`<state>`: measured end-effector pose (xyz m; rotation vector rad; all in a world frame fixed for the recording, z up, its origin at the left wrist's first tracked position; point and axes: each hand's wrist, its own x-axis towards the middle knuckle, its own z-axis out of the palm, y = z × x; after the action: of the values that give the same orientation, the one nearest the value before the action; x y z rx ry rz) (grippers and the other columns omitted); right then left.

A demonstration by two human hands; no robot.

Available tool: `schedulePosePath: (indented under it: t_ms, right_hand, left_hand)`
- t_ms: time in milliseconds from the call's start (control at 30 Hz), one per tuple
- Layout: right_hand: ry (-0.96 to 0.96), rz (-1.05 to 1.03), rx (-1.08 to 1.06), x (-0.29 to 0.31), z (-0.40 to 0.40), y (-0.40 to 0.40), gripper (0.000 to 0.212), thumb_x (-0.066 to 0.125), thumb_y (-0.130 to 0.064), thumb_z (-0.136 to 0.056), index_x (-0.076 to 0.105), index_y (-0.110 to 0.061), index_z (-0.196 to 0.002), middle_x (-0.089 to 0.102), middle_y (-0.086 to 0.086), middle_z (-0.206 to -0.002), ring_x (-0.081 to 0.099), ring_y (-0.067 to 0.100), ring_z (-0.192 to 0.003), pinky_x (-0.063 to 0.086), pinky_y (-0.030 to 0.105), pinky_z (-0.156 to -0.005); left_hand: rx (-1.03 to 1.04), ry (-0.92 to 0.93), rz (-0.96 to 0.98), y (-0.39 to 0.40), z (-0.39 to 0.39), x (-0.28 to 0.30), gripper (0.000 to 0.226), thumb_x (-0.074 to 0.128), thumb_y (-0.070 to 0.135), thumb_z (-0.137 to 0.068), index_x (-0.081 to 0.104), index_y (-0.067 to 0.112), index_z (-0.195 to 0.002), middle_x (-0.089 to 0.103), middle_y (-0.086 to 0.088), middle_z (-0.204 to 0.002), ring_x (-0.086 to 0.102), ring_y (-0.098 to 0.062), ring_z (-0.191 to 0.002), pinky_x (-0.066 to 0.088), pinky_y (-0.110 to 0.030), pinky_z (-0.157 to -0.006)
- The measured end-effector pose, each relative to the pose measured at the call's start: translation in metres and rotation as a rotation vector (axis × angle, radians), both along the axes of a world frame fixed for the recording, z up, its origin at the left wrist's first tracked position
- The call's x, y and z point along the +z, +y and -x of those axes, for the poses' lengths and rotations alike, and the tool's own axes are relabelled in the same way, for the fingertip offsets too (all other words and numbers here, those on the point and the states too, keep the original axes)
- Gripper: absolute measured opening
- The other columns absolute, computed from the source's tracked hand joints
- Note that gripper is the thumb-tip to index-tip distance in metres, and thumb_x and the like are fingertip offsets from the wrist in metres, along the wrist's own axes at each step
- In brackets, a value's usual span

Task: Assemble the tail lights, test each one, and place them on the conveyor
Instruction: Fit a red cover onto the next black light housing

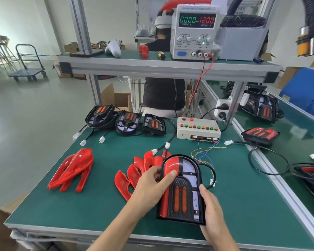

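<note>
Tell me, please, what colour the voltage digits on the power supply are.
Red, reading 12.00 on the power supply, clearest in the head view.

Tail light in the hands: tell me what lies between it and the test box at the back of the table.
Little does. Between the tail light held by the left hand and right hand and the test box lie only bare green mat, thin coloured wires and two white connectors.
</note>
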<state>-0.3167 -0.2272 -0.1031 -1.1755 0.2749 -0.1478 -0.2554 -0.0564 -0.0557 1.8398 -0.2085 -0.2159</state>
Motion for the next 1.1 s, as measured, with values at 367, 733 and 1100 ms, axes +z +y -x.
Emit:
schedulePosePath:
  t_ms: [367, 733, 1100]
  right_hand:
    - [0.014, 0.056, 0.1, 0.01, -0.006, -0.012, 0.047, 0.049, -0.042, -0.093, 0.077, -0.009, -0.112, 0.074, 0.023, -0.115, 0.073, 0.034, -0.106, 0.061, 0.035, -0.079]
    - [0.202, 0.294, -0.275, 0.011, 0.033, 0.001, 0.061, 0.06, -0.079, -0.077, 0.058, -0.027, -0.11, 0.073, -0.001, -0.077, 0.07, 0.023, -0.059, 0.046, 0.032, -0.041]
    - [0.192, 0.04, -0.072, 0.018, 0.018, 0.052, 0.026, 0.068, -0.026, -0.093, 0.064, -0.011, -0.113, 0.079, 0.014, -0.087, 0.078, 0.034, -0.078, 0.05, 0.027, -0.04]
  left_hand:
    - [-0.116, 0.65, 0.589, -0.011, -0.009, 0.004, 0.049, 0.078, 0.026, -0.08, 0.069, 0.005, -0.123, 0.073, -0.02, -0.117, 0.073, -0.03, -0.1, 0.06, -0.043, -0.082]
    - [0.042, 0.638, 0.836, -0.027, -0.022, 0.009, 0.029, 0.071, 0.026, -0.079, 0.082, 0.007, -0.098, 0.076, -0.018, -0.107, 0.077, -0.028, -0.09, 0.063, -0.038, -0.067]
    - [0.038, 0.555, 0.97, -0.042, -0.003, 0.014, 0.049, 0.068, 0.02, -0.08, 0.064, 0.008, -0.127, 0.073, -0.021, -0.115, 0.075, -0.032, -0.093, 0.063, -0.047, -0.074]
